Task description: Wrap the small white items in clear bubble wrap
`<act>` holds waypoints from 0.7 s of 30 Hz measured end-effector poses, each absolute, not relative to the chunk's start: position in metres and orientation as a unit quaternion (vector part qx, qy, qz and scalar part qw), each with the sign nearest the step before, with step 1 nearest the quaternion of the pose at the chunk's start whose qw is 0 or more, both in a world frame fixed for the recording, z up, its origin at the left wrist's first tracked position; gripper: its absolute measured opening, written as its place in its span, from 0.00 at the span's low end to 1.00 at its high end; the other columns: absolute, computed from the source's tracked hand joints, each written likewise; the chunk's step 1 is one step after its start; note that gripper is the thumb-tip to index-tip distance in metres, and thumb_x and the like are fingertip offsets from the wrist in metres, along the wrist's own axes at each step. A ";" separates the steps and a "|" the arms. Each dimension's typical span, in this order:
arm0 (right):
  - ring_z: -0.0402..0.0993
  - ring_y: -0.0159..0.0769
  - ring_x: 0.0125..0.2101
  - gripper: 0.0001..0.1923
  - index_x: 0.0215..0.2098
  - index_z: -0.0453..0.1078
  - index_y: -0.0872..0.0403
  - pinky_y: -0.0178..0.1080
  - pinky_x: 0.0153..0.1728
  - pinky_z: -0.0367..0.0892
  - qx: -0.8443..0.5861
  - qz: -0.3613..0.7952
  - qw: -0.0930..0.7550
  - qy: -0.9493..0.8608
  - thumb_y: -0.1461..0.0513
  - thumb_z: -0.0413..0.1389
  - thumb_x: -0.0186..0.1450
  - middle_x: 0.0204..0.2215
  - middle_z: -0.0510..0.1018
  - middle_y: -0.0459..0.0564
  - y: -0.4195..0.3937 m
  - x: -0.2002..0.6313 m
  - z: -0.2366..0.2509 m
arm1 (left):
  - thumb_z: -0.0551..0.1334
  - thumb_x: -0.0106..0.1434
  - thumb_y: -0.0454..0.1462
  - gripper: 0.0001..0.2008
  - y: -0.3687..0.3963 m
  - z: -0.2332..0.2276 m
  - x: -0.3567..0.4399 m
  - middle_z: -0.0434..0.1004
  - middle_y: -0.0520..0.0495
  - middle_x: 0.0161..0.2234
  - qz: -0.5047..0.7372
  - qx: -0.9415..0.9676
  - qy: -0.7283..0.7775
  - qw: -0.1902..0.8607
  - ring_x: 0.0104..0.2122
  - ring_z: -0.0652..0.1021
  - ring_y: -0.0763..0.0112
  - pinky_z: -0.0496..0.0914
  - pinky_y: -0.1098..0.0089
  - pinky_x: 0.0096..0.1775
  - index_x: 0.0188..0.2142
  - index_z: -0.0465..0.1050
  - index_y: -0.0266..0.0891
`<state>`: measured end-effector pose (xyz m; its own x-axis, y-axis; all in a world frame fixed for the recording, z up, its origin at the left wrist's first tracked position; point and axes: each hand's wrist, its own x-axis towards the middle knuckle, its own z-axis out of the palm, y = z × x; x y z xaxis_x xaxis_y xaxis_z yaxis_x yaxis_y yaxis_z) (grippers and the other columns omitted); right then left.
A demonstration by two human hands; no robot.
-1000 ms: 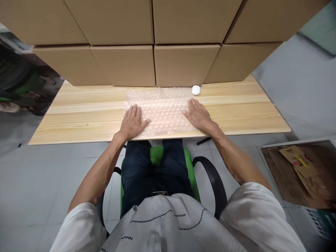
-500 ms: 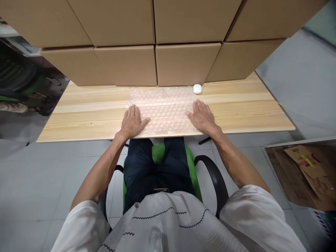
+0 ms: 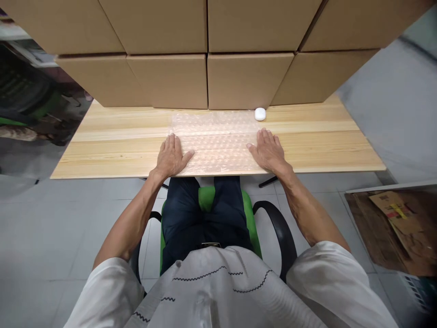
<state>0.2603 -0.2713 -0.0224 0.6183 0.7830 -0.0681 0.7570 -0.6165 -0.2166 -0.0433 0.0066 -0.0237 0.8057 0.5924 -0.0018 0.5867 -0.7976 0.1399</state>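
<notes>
A clear sheet of bubble wrap point(image 3: 218, 141) lies flat on the wooden table point(image 3: 112, 146), near its front edge. My left hand point(image 3: 171, 156) rests palm down on the sheet's left end, fingers spread. My right hand point(image 3: 269, 150) presses flat on the right end in the same way. A small white rounded case point(image 3: 260, 114) sits on the table just beyond the sheet's far right corner, a short way past my right fingertips. Neither hand holds anything.
Stacked cardboard boxes point(image 3: 208, 54) stand along the table's back. I sit on a green chair with black armrests point(image 3: 273, 223). An open bin with cardboard scraps point(image 3: 396, 223) is on the floor at the right. Dark clutter lies at the far left.
Both hands stay flat on the bubble wrap. The view has drifted slightly, so table and boxes sit a little further right and higher in the picture.
</notes>
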 end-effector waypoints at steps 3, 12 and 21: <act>0.43 0.64 0.89 0.51 0.88 0.49 0.73 0.66 0.87 0.40 -0.899 0.078 0.087 -0.422 0.42 0.38 0.83 0.88 0.48 0.75 -0.276 0.260 -0.023 | 0.44 0.82 0.64 0.56 0.012 -0.021 -0.053 0.48 0.13 0.86 0.011 0.945 0.320 0.062 0.88 0.53 0.32 0.49 0.38 0.84 0.84 0.53 0.14; 0.39 0.60 0.90 0.44 0.90 0.49 0.62 0.67 0.87 0.40 -0.841 0.046 0.152 -0.518 0.46 0.42 0.86 0.90 0.45 0.64 -0.176 0.225 0.007 | 0.45 0.85 0.56 0.45 0.014 0.027 0.039 0.44 0.32 0.90 0.018 0.954 0.293 0.054 0.89 0.49 0.37 0.43 0.35 0.85 0.89 0.49 0.32; 0.39 0.58 0.90 0.44 0.90 0.48 0.63 0.64 0.88 0.40 -0.830 0.122 0.135 -0.528 0.48 0.42 0.85 0.90 0.46 0.63 -0.133 0.235 -0.013 | 0.45 0.85 0.55 0.43 0.022 -0.010 0.070 0.47 0.32 0.89 0.010 0.947 0.305 0.101 0.88 0.50 0.34 0.44 0.30 0.84 0.88 0.53 0.34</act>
<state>0.2348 -0.1333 -0.0126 0.4130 0.9088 -0.0593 0.8430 -0.4061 -0.3529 0.0703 0.0220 -0.0097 0.8133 0.5802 -0.0428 0.5762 -0.7932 0.1969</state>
